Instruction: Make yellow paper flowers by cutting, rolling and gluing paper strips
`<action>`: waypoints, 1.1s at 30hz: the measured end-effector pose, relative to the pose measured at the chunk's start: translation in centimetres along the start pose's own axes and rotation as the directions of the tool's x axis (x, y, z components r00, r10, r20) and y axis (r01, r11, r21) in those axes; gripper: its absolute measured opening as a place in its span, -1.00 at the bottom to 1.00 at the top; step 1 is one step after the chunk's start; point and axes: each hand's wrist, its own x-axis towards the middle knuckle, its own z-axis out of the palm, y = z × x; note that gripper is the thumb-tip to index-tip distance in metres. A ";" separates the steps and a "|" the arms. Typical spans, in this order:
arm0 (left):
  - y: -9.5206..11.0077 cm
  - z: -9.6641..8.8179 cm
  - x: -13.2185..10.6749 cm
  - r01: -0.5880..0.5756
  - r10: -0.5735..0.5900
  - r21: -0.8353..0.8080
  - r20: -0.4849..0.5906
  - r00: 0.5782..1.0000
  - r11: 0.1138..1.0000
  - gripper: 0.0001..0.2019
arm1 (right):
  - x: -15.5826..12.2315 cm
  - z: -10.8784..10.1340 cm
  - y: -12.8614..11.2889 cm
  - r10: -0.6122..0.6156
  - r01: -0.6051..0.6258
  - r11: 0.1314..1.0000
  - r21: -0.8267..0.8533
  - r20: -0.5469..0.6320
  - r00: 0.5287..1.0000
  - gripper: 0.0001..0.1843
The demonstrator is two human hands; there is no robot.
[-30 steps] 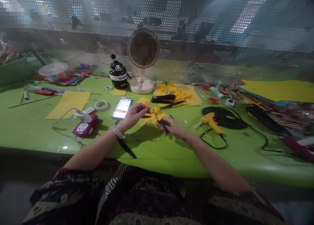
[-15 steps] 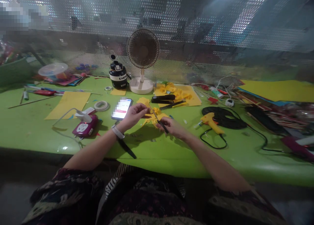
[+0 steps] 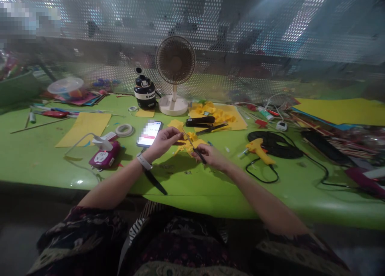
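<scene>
My left hand (image 3: 164, 141) pinches a small piece of yellow paper (image 3: 188, 144) just above the green table (image 3: 45, 155). My right hand (image 3: 210, 155) is closed round the dark handles of a pair of scissors (image 3: 194, 147), whose blades point up and left into the yellow paper between my hands. A white watch sits on my left wrist. More yellow scraps lie under and behind my hands.
A phone (image 3: 149, 133) lies just left of my left hand, beside a roll of tape (image 3: 124, 129) and a pink power strip (image 3: 104, 157). A yellow glue gun (image 3: 259, 149) with black cable lies to the right. A small fan (image 3: 175, 73), a black bottle (image 3: 144, 92) and yellow sheets stand behind.
</scene>
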 end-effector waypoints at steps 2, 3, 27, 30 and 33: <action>0.0 0.0 0.0 0.002 -0.002 -0.002 0.001 1.000 1.000 -0.62 | 0.0 0.0 0.0 -0.006 0.006 1.000 0.002 -0.001 1.000 -0.48; 0.0 0.0 0.0 0.003 -0.003 -0.001 0.004 1.000 1.000 -0.61 | 0.0 0.0 0.0 -0.007 0.007 1.000 0.001 0.000 1.000 -0.48; -0.4 -0.4 0.2 0.033 -0.032 -0.064 0.018 0.999 0.997 -0.65 | 0.0 0.2 0.0 0.012 -0.011 1.000 0.026 -0.027 1.000 -0.43; -0.3 -0.5 0.2 0.028 -0.026 -0.065 0.032 0.999 0.998 -0.67 | 0.1 0.2 0.2 0.022 -0.021 0.999 0.028 -0.036 0.999 -0.42; -0.3 -0.5 0.1 0.024 -0.022 -0.065 0.037 0.999 0.998 -0.68 | 0.2 0.1 0.2 0.025 -0.025 0.999 0.022 -0.042 0.999 -0.42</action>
